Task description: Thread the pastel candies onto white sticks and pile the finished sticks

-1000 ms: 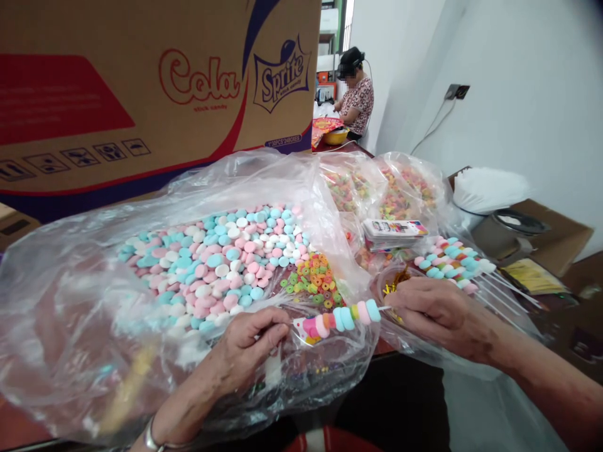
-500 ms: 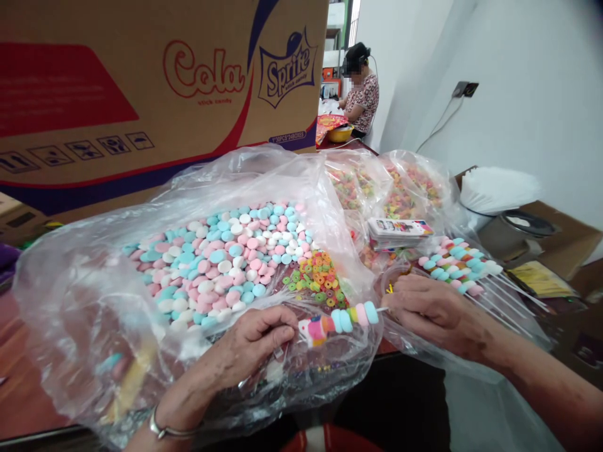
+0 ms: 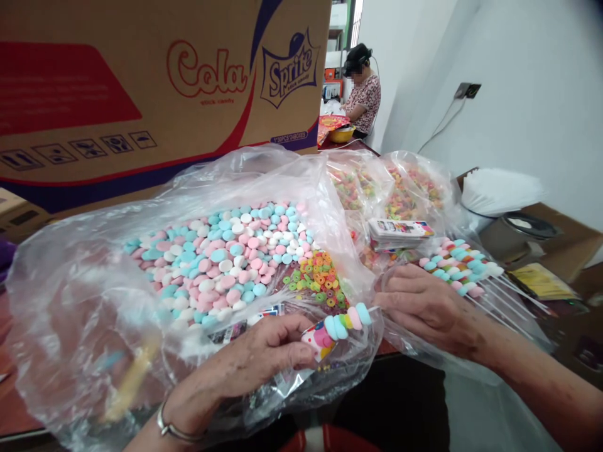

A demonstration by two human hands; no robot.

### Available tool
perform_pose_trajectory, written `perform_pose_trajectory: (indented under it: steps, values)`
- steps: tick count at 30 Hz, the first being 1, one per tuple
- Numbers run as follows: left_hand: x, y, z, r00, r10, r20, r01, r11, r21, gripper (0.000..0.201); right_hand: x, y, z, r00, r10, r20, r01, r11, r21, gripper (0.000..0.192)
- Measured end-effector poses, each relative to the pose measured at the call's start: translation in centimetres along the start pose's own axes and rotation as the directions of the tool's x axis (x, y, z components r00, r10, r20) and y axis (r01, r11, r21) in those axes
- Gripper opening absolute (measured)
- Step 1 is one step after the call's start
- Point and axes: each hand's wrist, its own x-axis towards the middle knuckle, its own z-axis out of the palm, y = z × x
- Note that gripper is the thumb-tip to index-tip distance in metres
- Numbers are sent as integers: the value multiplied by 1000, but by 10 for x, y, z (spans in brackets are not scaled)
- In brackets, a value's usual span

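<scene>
Between my hands is a candy skewer (image 3: 347, 320), strung with pale blue, pink and yellow-green pieces. At its left end sits a colourful printed card (image 3: 319, 342), pinched between the thumb and fingers of my left hand (image 3: 271, 348). My right hand (image 3: 424, 307) is closed around the white stick at the other end; its fingertips are partly hidden. Behind my left hand, a heap of blue, pink and white candies (image 3: 217, 254) lies in a clear plastic bag (image 3: 70, 251). Small ring candies (image 3: 323, 279) in green, orange and red lie just beyond the skewer.
Several strung skewers (image 3: 459, 267) lie at right, sticks towards me. A stack of printed cards (image 3: 400, 229) rests by bags of ring candies (image 3: 362, 182). A large carton (image 3: 188, 107) stands behind. A grey pot (image 3: 516, 235) is at right. Another person (image 3: 362, 94) works in the background.
My left hand has moved right and closed further over the card end. The skewer now slants up to the right. My right hand has shifted slightly left and up.
</scene>
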Motion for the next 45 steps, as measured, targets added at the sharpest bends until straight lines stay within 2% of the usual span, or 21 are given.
perform_pose_trajectory:
  steps: [5, 10, 13, 17, 20, 23, 28, 31, 33, 35, 40, 45]
  values:
    - [8, -7, 15, 992, -49, 116, 80, 956, -283, 18, 2, 4, 3, 995, -46, 88, 39, 997, 72, 25]
    - [8, -17, 17, 994, -62, 88, 88, 939, -332, 27, 6, 9, -4, 996, -49, 68, 46, 998, 46, 21]
    - [6, -17, 15, 1000, -19, 4, 19, 946, -323, 27, 10, 8, -10, 994, -38, 104, 35, 999, 31, 21]
    - [5, -14, 17, 998, 19, -63, -30, 982, -185, 26, 17, 5, -8, 986, -60, 156, 50, 996, 67, 26]
    - [7, -13, 20, 999, -22, -42, 15, 988, -152, 26, 22, 5, -3, 984, -81, 161, 65, 993, 98, 27]
    - [11, -17, 24, 998, -68, 5, 68, 969, -236, 25, 26, 6, 1, 982, -100, 163, 80, 989, 128, 24]
    - [14, -28, 25, 996, -46, 78, 71, 931, -357, 28, 32, 8, -3, 984, -137, 112, 122, 983, 136, 23]
    - [13, -30, 23, 1000, 5, -16, -11, 933, -360, 30, 32, 8, -7, 978, -192, 81, 180, 974, 136, 23]
    - [12, -29, 21, 991, 73, -112, -106, 940, -325, 29, 31, 7, -10, 977, -193, 95, 180, 975, 130, 26]
    - [11, -28, 21, 979, 131, -159, -170, 950, -262, 28, 31, 4, -13, 975, -190, 116, 176, 977, 121, 27]
    - [12, -29, 24, 981, 161, -109, -179, 967, -183, 28, 36, -4, -14, 964, -205, 169, 198, 979, 58, 23]
    - [16, -28, 29, 996, 66, -61, -79, 970, -229, 30, 44, -8, -10, 945, -113, 308, 101, 993, 54, 26]
